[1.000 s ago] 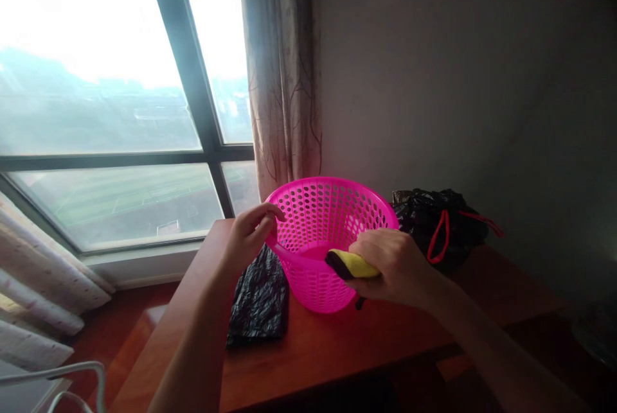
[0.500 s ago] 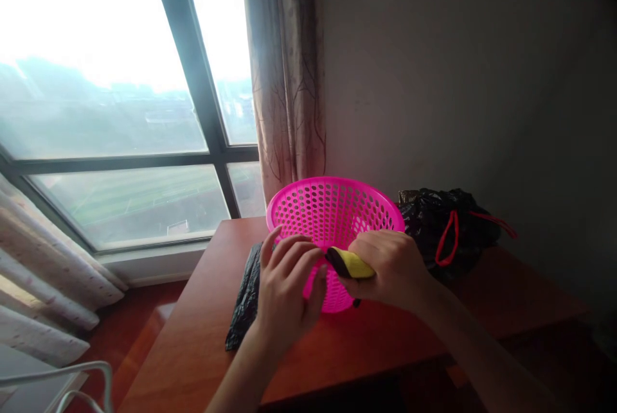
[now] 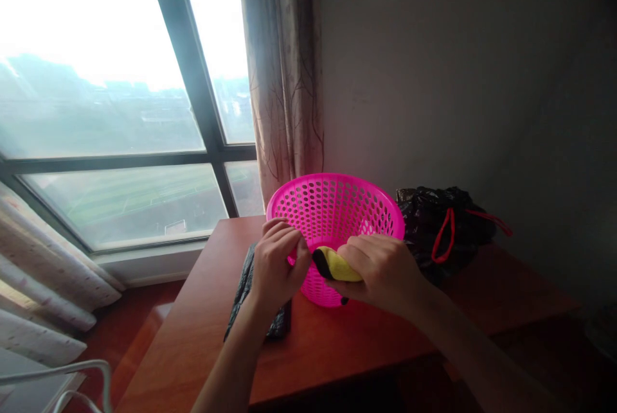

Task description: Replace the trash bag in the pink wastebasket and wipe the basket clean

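Observation:
A bright pink perforated basket (image 3: 337,204) stands on a reddish wooden table (image 3: 337,349) by the wall. In front of its near rim my right hand (image 3: 383,272) is closed round a small yellow and black thing (image 3: 332,265). My left hand (image 3: 274,268) is at the black end of that thing, its fingers curled and pinched together against it. A flat folded black plastic bag (image 3: 245,288) lies on the table under my left hand, mostly hidden by it.
A crumpled black bag with red drawstrings (image 3: 443,227) lies on the table right of the basket. A patterned curtain (image 3: 284,79) hangs behind the basket beside a large window (image 3: 110,111). A white chair frame (image 3: 67,381) shows at the bottom left.
My left hand left the basket's left rim and came across to the yellow and black thing, then curled its fingers onto its black end. The right hand shifted slightly left.

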Available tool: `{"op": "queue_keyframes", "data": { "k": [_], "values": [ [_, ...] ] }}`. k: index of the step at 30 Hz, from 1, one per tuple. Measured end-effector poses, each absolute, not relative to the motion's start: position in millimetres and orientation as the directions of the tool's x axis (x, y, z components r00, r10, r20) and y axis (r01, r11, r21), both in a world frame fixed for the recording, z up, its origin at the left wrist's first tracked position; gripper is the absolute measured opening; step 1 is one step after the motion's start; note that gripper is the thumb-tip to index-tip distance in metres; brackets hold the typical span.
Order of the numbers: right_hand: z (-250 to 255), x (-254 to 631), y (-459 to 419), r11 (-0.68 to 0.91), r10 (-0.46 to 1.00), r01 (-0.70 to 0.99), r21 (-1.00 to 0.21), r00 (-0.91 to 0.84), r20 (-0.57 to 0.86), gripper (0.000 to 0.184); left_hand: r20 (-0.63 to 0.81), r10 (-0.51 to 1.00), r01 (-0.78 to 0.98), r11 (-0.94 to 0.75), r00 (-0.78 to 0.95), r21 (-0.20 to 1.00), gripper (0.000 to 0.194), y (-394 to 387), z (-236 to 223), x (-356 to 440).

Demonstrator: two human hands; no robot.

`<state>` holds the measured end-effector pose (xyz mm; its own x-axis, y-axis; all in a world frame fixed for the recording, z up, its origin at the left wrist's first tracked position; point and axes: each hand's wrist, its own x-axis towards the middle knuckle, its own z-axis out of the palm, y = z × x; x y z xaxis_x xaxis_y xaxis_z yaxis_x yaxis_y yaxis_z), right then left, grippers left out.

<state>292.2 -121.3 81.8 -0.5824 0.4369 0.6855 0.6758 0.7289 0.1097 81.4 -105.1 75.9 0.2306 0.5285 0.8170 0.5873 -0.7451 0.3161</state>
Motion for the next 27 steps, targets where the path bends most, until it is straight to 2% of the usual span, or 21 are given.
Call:
{"op": "queue_keyframes", "data": {
  "k": [7, 11, 20, 27],
  "values": [
    [83.1, 316.1, -115.6, 0.792, 0.427, 0.608, 0.056, -0.616, 0.662, 0.033, 0.791, 0.548, 0.342, -0.823, 0.271, 0.453, 0.037, -68.7, 84.3, 53.0],
    [82.0, 325.9, -109.7, 0.801, 0.443, 0.599, 0.007, -0.601, 0.665, 0.032, 0.806, 0.562, 0.244, -0.821, 0.187, 0.516, 0.041, -52.7, 78.5, 49.2],
    [76.5, 317.3, -107.0, 0.744, 0.407, 0.666, 0.053, -0.515, 0.755, 0.035, 0.868, 0.497, 0.311, -0.824, -0.008, 0.474, 0.044, -64.6, 51.3, 65.7],
    [73.4, 313.3, -115.2, 0.73, 0.387, 0.679, 0.074, -0.5, 0.774, 0.036, 0.846, 0.464, 0.349, -0.772, -0.263, 0.532, 0.044, -86.7, 37.4, 92.8]
  ]
}}
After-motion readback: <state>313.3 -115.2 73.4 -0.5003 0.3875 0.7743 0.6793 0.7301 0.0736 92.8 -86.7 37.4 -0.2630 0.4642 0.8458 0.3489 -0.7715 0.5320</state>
